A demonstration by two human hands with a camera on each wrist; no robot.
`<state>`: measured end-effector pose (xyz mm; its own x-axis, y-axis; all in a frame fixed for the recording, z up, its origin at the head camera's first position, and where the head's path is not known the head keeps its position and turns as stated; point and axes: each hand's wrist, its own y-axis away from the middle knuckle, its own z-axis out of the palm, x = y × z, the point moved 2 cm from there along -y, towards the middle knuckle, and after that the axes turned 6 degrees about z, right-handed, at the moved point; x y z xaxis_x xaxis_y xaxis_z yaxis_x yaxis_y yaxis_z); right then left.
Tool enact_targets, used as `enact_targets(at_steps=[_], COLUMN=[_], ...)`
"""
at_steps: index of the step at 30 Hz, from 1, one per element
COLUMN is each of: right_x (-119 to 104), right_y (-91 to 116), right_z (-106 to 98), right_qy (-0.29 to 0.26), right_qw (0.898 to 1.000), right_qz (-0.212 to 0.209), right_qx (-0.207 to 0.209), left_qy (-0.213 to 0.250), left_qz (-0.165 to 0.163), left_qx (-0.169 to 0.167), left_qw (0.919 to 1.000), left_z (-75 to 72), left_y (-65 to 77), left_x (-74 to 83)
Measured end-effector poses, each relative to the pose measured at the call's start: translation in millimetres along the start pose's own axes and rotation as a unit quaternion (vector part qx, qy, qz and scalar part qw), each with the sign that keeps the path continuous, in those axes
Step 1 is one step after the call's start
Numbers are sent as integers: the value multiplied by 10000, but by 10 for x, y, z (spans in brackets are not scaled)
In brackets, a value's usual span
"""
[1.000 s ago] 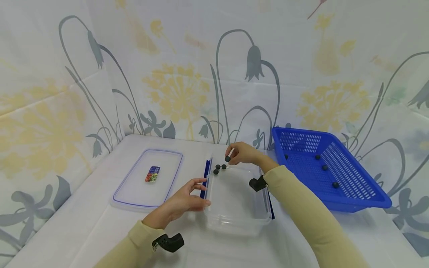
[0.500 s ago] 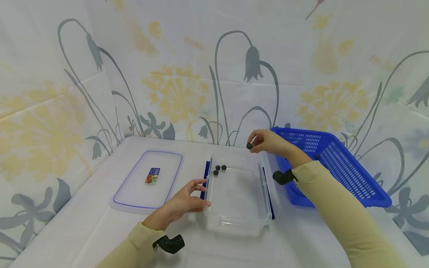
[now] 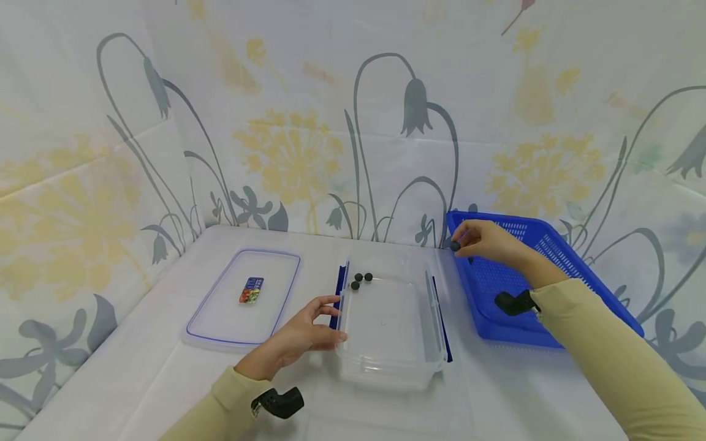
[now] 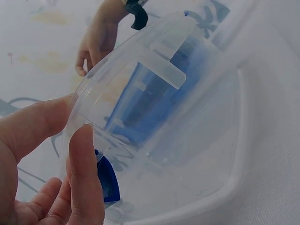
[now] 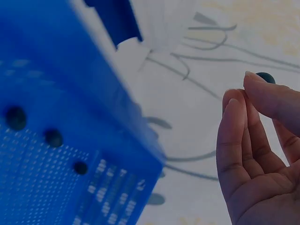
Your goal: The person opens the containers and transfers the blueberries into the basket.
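Observation:
My right hand (image 3: 488, 242) pinches a small dark ball (image 3: 455, 245) between thumb and fingertips, above the left rim of the blue basket (image 3: 488, 321). In the right wrist view that ball (image 5: 266, 77) peeks out behind the thumb. A clear plastic container (image 3: 386, 324) stands in the middle with several matching balls (image 3: 355, 285) grouped toward its back left corner. My left hand (image 3: 306, 331) holds the container's left side, thumb and fingers at the rim by a blue latch, as the left wrist view shows close up (image 4: 82, 164).
More dark balls (image 5: 53, 138) lie inside the basket. A clear lid (image 3: 220, 318) with a blue seal and a colourful label (image 3: 251, 290) lies flat on the white table at left. A flower-patterned cloth (image 3: 309, 73) hangs behind.
My right hand has lifted a ball from the container's back and carried it right, to the basket's left rim. The left hand stays at the container.

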<state>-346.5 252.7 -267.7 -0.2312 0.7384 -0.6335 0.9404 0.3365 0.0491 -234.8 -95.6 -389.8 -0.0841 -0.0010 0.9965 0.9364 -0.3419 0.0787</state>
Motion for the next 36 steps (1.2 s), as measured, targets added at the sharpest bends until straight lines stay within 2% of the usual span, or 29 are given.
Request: enact_targets(at_steps=[11,19,25,36], right_x=[437,809,1043,1259], right_y=[121,132,183,272], right_z=[-178,-312,-378,-371], right_qy=[85,-208,-446,-707], right_qw=[9996,9973,9945,9891], right_qz=[224,575,845,1270], right_qx=[171,414,425,234], left_qy=[-25,-43,-44,-60], left_qz=[0,-12,-11,-7], left_qx=[19,18,18,50], left_qw=[10000,10000,10000,10000], left_z=[8,2,11,22], left_y=[4,5,-4,-2], left_x=[7,11,11,22])
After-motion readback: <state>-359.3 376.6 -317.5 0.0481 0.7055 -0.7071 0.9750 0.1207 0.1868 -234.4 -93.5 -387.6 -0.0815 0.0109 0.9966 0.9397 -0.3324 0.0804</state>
